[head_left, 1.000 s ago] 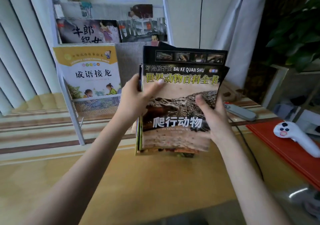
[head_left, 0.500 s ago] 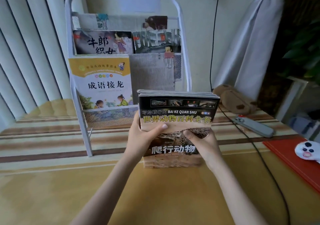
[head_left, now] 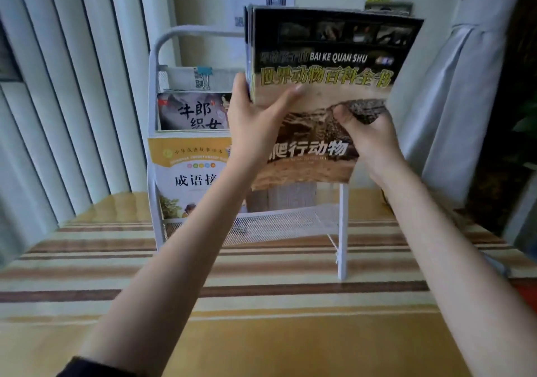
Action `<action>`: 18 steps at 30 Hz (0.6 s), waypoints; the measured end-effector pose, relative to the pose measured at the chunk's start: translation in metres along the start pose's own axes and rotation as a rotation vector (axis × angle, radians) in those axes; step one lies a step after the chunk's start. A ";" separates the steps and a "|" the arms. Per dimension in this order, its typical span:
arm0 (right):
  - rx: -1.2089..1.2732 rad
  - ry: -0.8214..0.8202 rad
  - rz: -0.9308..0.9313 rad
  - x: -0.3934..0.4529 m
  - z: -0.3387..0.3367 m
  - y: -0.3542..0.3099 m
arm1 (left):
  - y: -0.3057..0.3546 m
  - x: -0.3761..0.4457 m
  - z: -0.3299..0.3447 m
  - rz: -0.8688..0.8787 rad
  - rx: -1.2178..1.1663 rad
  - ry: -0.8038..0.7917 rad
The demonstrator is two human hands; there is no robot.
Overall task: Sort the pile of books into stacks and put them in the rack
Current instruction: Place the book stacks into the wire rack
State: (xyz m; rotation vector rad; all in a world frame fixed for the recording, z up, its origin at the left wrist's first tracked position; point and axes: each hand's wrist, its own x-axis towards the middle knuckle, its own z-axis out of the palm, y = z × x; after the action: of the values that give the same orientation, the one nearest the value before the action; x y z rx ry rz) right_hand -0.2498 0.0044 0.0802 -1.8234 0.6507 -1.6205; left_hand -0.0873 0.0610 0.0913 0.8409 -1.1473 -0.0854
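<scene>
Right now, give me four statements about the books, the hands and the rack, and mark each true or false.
1. Both hands hold the stack of books in the air in front of the white rack. True.
2. Only the left hand grips the stack. False: the right hand grips it too.
3. A yellow-covered book stands in the rack's lower left. True.
4. The stack rests flat on the striped tablecloth. False: it is held upright, above it.
</scene>
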 end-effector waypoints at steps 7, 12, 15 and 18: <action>-0.636 -0.084 0.190 0.034 0.006 0.070 | -0.063 0.034 -0.024 0.249 1.233 -0.217; -0.666 -0.194 0.118 0.022 0.009 0.093 | -0.065 0.047 -0.030 0.192 1.134 -0.206; -0.620 -0.138 0.016 0.019 0.011 0.093 | -0.066 0.047 -0.023 0.295 1.230 -0.287; -0.750 -0.015 -0.270 0.028 0.022 0.074 | -0.065 0.049 -0.021 0.352 1.181 -0.313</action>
State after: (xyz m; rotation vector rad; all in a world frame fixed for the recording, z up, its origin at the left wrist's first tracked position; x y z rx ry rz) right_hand -0.2224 -0.0642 0.0447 -2.5378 1.1583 -1.6509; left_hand -0.0259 0.0042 0.0848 1.6659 -1.6224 0.8567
